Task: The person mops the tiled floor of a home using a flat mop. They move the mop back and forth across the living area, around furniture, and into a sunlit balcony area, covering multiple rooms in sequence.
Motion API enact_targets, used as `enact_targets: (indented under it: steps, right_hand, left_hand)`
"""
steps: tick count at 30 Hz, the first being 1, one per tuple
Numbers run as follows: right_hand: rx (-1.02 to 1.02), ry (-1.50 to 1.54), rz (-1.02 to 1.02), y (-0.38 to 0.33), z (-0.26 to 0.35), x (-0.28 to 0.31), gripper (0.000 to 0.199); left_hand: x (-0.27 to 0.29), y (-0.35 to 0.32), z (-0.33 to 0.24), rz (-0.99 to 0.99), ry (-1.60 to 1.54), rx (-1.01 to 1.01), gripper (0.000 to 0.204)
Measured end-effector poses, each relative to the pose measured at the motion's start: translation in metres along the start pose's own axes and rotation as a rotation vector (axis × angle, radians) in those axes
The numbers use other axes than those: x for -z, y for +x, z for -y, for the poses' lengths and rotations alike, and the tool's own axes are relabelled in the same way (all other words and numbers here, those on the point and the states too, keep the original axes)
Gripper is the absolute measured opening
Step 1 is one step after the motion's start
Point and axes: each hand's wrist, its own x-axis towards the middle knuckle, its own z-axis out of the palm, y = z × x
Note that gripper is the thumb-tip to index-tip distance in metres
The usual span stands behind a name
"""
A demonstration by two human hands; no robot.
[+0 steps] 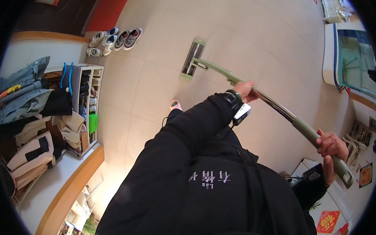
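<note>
I hold a flat mop with a green and metal handle [280, 109]. Its flat green head [192, 59] rests on the pale tiled floor [251, 35] ahead of me. My left hand [244, 91] grips the handle near its middle, with a dark band and a small white device at the wrist. My right hand [332, 147] is wrapped around the green grip close to the handle's upper end. A pink slipper [175, 104] on one foot shows just past my black sleeve.
Several sneakers [114, 39] stand in a row by a red mat at the back left. A white shoe rack [87, 109] and a pile of jackets [26, 107] sit at the left. A fish tank [353, 60] stands at the right.
</note>
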Motion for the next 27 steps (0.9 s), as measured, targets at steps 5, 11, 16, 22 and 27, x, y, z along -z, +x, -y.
enact_targets:
  steps: [5,11,16,22,27]
  right_hand:
    - [0.232,0.217,0.043,-0.003,0.000,-0.027,0.027]
    - [0.025,0.370,0.210,0.030,-0.013,-0.134,0.022]
    - [-0.070,0.533,0.562,0.061,-0.041,-0.268,0.008]
    - [-0.133,0.469,0.530,0.055,-0.059,-0.309,0.009]
    - [-0.361,0.118,0.133,0.036,-0.006,-0.182,0.014]
  left_hand:
    - [0.038,-0.066,0.015,-0.082,-0.176,-0.158,0.019]
    - [0.197,-0.149,0.011,-0.302,-0.312,-0.205,0.018]
    - [0.367,-0.208,0.026,-0.633,-0.548,-0.375,0.011]
    - [0.449,-0.207,0.018,-0.465,-0.452,0.019,0.004]
    - [0.279,-0.127,0.018,-0.005,-0.290,-0.097,0.020]
